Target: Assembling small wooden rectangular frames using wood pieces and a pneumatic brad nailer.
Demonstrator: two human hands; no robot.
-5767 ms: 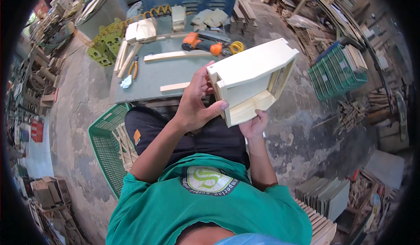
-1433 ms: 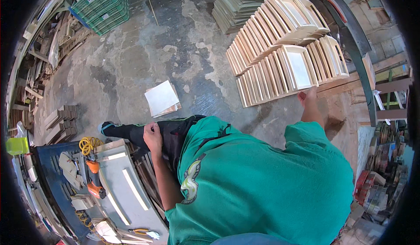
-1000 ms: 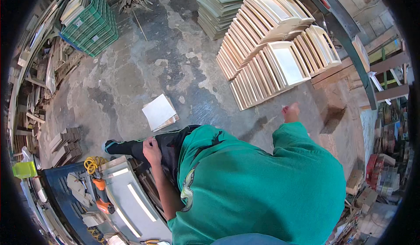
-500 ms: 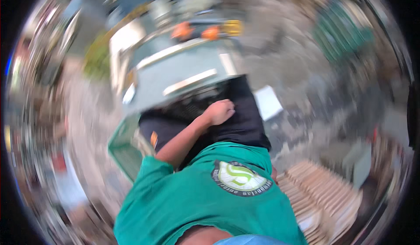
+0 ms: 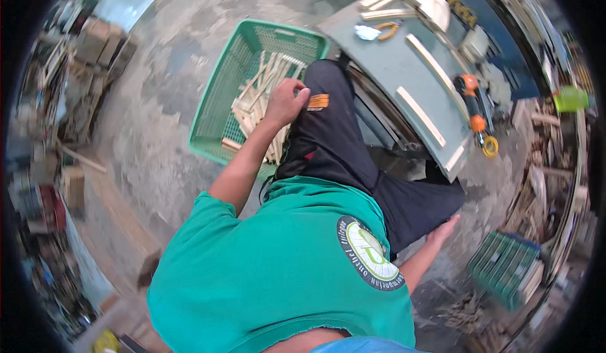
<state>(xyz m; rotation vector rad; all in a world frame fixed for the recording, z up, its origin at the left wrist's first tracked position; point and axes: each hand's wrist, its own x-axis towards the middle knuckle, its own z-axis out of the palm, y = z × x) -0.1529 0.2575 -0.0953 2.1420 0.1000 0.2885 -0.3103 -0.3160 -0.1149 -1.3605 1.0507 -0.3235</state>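
Observation:
My left hand (image 5: 287,102) hovers over the near side of a green plastic basket (image 5: 211,100), beside my left knee. Its fingers are curled in, and nothing shows in them. Many pale wooden strips (image 5: 255,104) lie loose in the basket. At the outer side of my right thigh, my right hand (image 5: 444,229) rests against the dark trousers (image 5: 341,126), fingers stretched out, partly hidden by the leg. In front of me is a grey-topped work table (image 5: 404,56) bearing several wooden strips (image 5: 421,116). On its right edge lies an orange and black power tool (image 5: 472,100).
Orange-handled pliers (image 5: 389,31) lie by a white crumpled piece on the table. A yellow coiled hose (image 5: 490,146) hangs at its right corner. Green crates (image 5: 505,268) stand on the right. Wood scraps and boxes (image 5: 98,50) are heaped along the left.
The view has turned left, so the table now sits at upper right. My left hand has gone from over my lap to the basket. My right hand has come into sight.

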